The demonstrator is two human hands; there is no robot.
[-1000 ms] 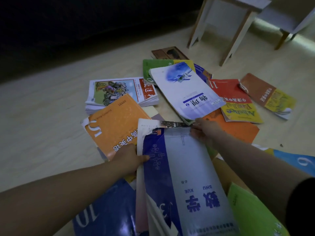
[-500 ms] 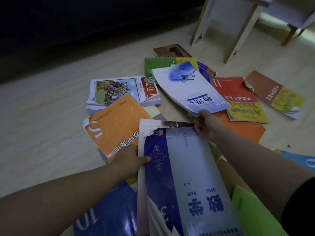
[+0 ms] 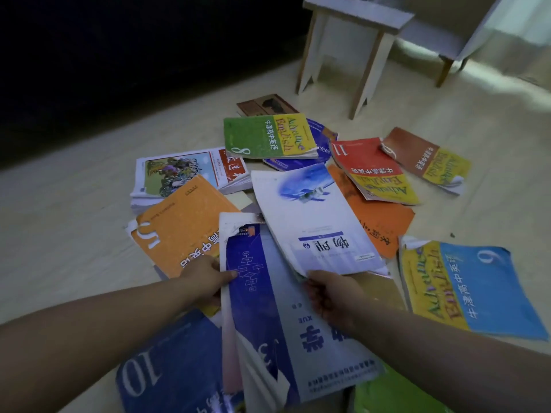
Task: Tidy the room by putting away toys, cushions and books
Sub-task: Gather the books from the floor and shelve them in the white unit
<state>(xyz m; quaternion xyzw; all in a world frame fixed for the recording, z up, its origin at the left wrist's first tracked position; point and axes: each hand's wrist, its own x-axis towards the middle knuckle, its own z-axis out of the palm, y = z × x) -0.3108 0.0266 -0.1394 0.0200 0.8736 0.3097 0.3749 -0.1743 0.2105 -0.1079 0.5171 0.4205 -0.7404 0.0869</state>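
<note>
Several textbooks lie scattered on the pale floor. My left hand [image 3: 208,278] grips the left edge of a blue-and-white maths book [image 3: 286,332], thumb on its cover. My right hand [image 3: 331,296] grips the near edge of a white physics book [image 3: 313,222], which now lies partly over the maths book. An orange book marked 5 [image 3: 179,228] sits left of my left hand. A dark blue book marked 10 [image 3: 170,368] lies below it.
Further back lie a green book marked 8 [image 3: 268,135], a red one marked 11 [image 3: 369,168], a brown one [image 3: 423,156] and a thick illustrated book [image 3: 185,171]. A light blue book marked 6 [image 3: 474,287] lies right. A white stool [image 3: 351,49] stands behind.
My right hand reached forward, took hold of the white physics book and pulled it toward me over the maths book, uncovering the green book. My left hand stayed on the maths book.
</note>
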